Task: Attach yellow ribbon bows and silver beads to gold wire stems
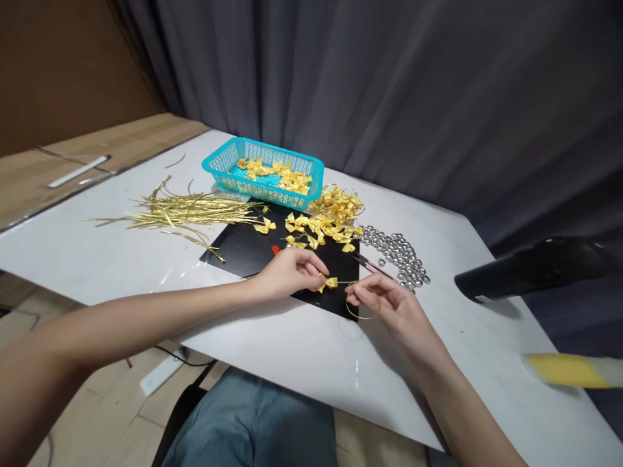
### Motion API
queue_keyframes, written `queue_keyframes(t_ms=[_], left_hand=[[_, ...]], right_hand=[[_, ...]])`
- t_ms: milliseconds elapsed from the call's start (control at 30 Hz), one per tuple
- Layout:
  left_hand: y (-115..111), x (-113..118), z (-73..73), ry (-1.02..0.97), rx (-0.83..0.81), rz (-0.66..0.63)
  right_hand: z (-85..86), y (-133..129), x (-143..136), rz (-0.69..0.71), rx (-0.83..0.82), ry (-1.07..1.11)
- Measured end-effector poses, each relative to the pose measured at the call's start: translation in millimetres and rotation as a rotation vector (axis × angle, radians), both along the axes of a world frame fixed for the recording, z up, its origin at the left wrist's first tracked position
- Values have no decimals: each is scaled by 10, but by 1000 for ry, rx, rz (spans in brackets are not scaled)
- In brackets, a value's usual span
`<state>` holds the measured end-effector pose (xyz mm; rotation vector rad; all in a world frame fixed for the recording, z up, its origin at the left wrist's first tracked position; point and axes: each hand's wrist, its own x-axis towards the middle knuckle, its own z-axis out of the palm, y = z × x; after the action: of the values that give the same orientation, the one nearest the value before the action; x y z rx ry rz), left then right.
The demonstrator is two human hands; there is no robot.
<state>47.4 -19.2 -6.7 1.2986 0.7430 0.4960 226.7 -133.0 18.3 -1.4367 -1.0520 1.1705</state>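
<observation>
Over the black mat (238, 250), my left hand (292, 271) pinches a yellow ribbon bow (329, 283) at its left side. My right hand (384, 299) is closed on a thin gold cord (363, 318), which curves in a loop below the fingers. A short straight stretch of cord runs between the bow and my right fingertips. More yellow bows (321, 227) lie on the back part of the mat. Tweezers or a similar slim tool (365, 261) lie partly behind my right hand. A small red piece (275, 249) is just behind my left hand.
A turquoise basket (263, 191) holding yellow bows stands at the back. Gold cords (195, 211) are bundled at the left. Silver round pieces (402, 253) lie to the right, near a dark cylindrical object (506, 275). A yellow-and-grey object (564, 370) is at the right edge.
</observation>
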Motion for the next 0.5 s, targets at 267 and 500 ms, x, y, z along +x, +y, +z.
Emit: queue_keyframes(t_ms=[267, 500], left_hand=[[-4, -13, -94, 8, -61, -136], [-34, 8, -53, -37, -202, -58]], right_hand=[[-58, 5, 10, -120, 187, -218], [-103, -32, -43, -272, 359, -410]])
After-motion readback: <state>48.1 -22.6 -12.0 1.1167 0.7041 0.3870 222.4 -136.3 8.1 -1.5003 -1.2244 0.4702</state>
